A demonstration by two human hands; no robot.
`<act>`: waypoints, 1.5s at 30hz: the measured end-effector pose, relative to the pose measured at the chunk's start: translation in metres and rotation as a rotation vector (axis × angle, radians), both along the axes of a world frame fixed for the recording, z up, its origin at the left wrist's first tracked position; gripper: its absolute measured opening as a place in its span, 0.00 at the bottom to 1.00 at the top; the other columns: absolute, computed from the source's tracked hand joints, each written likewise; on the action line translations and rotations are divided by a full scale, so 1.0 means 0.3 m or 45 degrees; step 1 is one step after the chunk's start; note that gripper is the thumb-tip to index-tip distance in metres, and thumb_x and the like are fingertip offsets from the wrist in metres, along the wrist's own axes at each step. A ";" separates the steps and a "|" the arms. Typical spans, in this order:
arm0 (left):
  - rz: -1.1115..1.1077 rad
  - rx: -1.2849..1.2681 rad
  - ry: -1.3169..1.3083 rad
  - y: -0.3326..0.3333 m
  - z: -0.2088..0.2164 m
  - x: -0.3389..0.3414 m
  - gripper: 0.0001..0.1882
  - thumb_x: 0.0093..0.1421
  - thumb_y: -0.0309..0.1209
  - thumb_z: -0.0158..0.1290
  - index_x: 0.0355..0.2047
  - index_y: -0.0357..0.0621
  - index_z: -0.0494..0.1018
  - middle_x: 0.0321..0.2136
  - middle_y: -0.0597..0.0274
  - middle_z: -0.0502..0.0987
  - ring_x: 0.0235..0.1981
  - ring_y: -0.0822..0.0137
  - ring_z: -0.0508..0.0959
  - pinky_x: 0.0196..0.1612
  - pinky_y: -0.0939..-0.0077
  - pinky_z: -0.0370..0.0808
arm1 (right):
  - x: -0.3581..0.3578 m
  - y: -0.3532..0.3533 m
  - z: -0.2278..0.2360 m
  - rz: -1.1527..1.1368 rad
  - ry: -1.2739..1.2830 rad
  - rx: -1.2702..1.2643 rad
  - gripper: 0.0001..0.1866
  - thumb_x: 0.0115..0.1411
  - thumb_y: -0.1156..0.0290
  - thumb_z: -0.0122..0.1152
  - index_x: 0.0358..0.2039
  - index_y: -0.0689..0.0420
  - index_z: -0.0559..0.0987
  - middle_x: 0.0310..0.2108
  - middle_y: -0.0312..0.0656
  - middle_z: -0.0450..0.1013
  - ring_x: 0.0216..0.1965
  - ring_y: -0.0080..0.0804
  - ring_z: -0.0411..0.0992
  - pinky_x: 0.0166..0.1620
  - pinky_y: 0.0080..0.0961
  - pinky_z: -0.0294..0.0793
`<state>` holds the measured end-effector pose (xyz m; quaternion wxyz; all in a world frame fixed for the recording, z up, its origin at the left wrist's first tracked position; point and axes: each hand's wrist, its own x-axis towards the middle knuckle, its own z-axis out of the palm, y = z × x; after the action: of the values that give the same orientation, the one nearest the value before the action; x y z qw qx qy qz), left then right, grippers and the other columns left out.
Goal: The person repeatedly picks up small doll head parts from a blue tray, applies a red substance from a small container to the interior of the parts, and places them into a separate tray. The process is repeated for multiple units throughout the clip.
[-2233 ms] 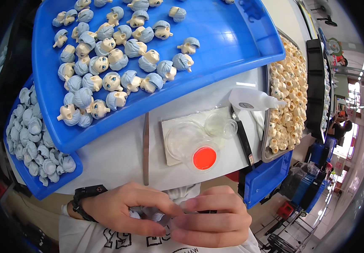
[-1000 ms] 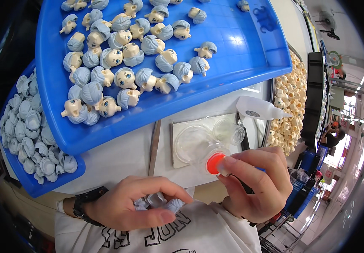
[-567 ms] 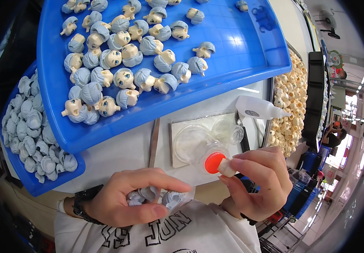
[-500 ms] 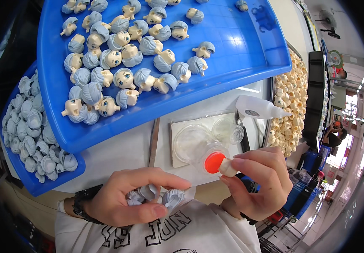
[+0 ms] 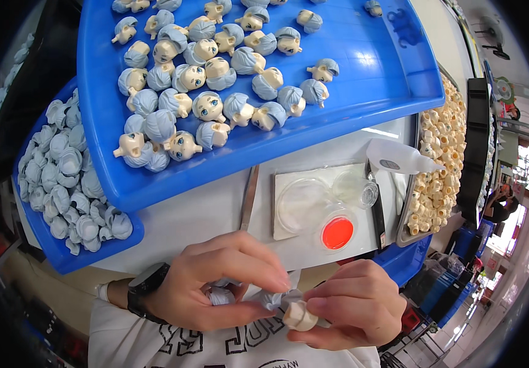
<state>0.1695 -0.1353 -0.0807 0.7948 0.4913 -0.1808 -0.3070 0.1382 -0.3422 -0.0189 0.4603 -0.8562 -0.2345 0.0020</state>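
My left hand (image 5: 206,285) is closed around light-blue doll hair pieces. One hair piece (image 5: 270,300) sits at its fingertips, and another hair piece (image 5: 220,296) shows in the palm. Between thumb and fingers my right hand (image 5: 359,303) pinches a small cream doll head part (image 5: 299,316), which is close beside the front hair piece. Whether the two parts touch I cannot tell. Just beyond the hands is a clear container with a red-orange round surface (image 5: 337,233), beside a clear dish on a pale square board (image 5: 281,228).
A big blue tray (image 5: 264,150) with several blue-haired doll heads lies ahead. At left, a blue bin (image 5: 86,262) holds loose hair pieces; at right, a metal tray (image 5: 404,236) holds cream head parts. A white squeeze bottle (image 5: 396,157) and a flat metal blade (image 5: 249,197) lie between.
My right hand has moved from the red-orange container down and left, bringing the head part to the hair piece in my left hand. The view has shifted slightly.
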 end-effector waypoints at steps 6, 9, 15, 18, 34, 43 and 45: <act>0.058 0.008 -0.178 -0.004 0.007 0.010 0.15 0.41 0.19 0.62 0.32 0.39 0.74 0.33 0.49 0.74 0.29 0.67 0.77 0.31 0.81 0.72 | 0.008 0.016 -0.020 -0.039 -0.036 0.002 0.22 0.37 0.64 0.75 0.28 0.63 0.75 0.21 0.40 0.72 0.19 0.27 0.68 0.20 0.17 0.64; 0.089 0.053 -0.414 -0.011 0.004 0.010 0.16 0.41 0.18 0.62 0.33 0.39 0.74 0.33 0.50 0.74 0.29 0.68 0.77 0.31 0.82 0.72 | 0.007 0.017 -0.034 -0.016 -0.061 -0.025 0.22 0.38 0.61 0.73 0.27 0.64 0.76 0.19 0.41 0.72 0.17 0.26 0.67 0.18 0.17 0.62; 0.097 0.044 0.044 -0.016 0.022 -0.025 0.19 0.40 0.19 0.64 0.34 0.36 0.71 0.29 0.55 0.75 0.28 0.71 0.76 0.28 0.84 0.70 | -0.007 0.049 -0.011 -0.092 -0.193 -0.220 0.27 0.40 0.52 0.68 0.29 0.65 0.77 0.20 0.40 0.73 0.16 0.26 0.66 0.17 0.16 0.61; 0.103 -0.124 0.447 -0.024 0.043 -0.046 0.24 0.46 0.25 0.63 0.43 0.36 0.68 0.33 0.59 0.75 0.38 0.68 0.76 0.42 0.79 0.69 | -0.005 0.075 -0.020 -0.144 -0.218 -0.259 0.28 0.40 0.47 0.65 0.28 0.64 0.78 0.21 0.40 0.73 0.16 0.26 0.66 0.17 0.15 0.61; -0.482 -0.133 0.381 -0.001 0.026 -0.002 0.31 0.44 0.34 0.66 0.45 0.31 0.66 0.47 0.56 0.65 0.40 0.73 0.72 0.42 0.81 0.67 | -0.040 0.072 -0.105 -0.126 -0.333 -0.033 0.12 0.43 0.60 0.61 0.22 0.55 0.75 0.19 0.32 0.67 0.15 0.23 0.60 0.17 0.16 0.51; -0.679 0.206 0.304 0.013 0.031 0.024 0.30 0.42 0.31 0.66 0.43 0.37 0.65 0.30 0.64 0.75 0.32 0.77 0.72 0.36 0.82 0.68 | -0.055 0.055 -0.090 -0.250 -0.576 -0.210 0.08 0.40 0.67 0.57 0.23 0.55 0.74 0.21 0.31 0.65 0.17 0.22 0.57 0.19 0.16 0.49; -0.641 0.299 0.166 0.001 0.043 0.027 0.23 0.44 0.31 0.64 0.40 0.37 0.68 0.28 0.65 0.75 0.29 0.77 0.73 0.33 0.83 0.69 | -0.065 0.029 -0.071 -0.170 -0.425 -0.315 0.13 0.41 0.66 0.58 0.28 0.57 0.74 0.23 0.32 0.66 0.19 0.22 0.59 0.19 0.17 0.52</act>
<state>0.1776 -0.1349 -0.0679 0.6412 0.4987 -0.2089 -0.5446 0.1188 -0.3334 -0.0403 0.3057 -0.9083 -0.2480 -0.1415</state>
